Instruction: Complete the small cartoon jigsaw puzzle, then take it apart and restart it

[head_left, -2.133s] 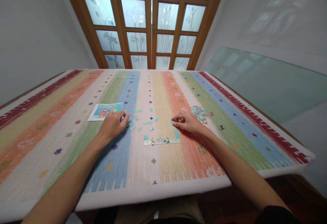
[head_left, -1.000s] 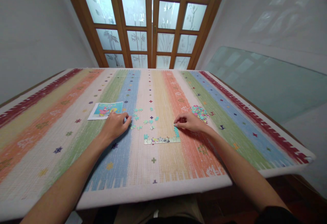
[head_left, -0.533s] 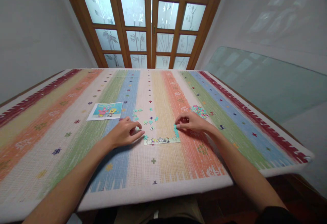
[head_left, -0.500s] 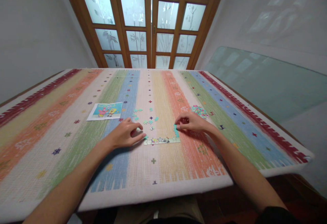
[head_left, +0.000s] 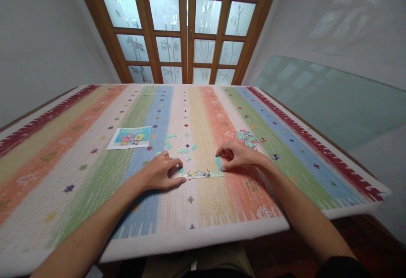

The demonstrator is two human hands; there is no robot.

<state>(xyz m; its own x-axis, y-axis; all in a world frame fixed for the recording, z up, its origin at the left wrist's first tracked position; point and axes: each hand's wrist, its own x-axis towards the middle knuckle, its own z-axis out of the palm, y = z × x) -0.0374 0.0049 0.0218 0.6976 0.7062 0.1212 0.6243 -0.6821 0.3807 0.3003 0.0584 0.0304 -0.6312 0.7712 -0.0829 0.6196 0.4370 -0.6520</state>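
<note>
**A:** What am I looking at between the hands?

**B:** I see a joined strip of small cardboard jigsaw pieces, pale green with a darker printed band [head_left: 201,173], lying flat on the striped woven cloth in red, orange, green, blue and cream [head_left: 95,176]. A short column of teal pieces rises from its right end.

**A:** And my left hand?

**B:** My left hand [head_left: 161,172] lies palm down at the strip's left end. The thumb and forefinger are drawn close together at a small teal jigsaw piece [head_left: 180,170] right at that end. I cannot tell whether they pinch it or only press on it.

**A:** The right one?

**B:** My right hand [head_left: 239,155] sits at the strip's other end, fingers curled and spread a little. The thumb tip touches the cloth just beside the strip's right corner, and the forefinger arches over the teal column. I cannot make out anything held in it.

**A:** What lies around them?

**B:** Just beyond the left fingers is a loose scatter of teal puzzle pieces [head_left: 180,145]. Past the right knuckles, near them, is a heap of mixed pink and teal pieces [head_left: 247,137]. Well off beyond the left hand lies a rectangular printed picture card with cartoon figures on blue [head_left: 129,137]. At the far end stand brown wooden doors with frosted glass panes [head_left: 187,28].
</note>
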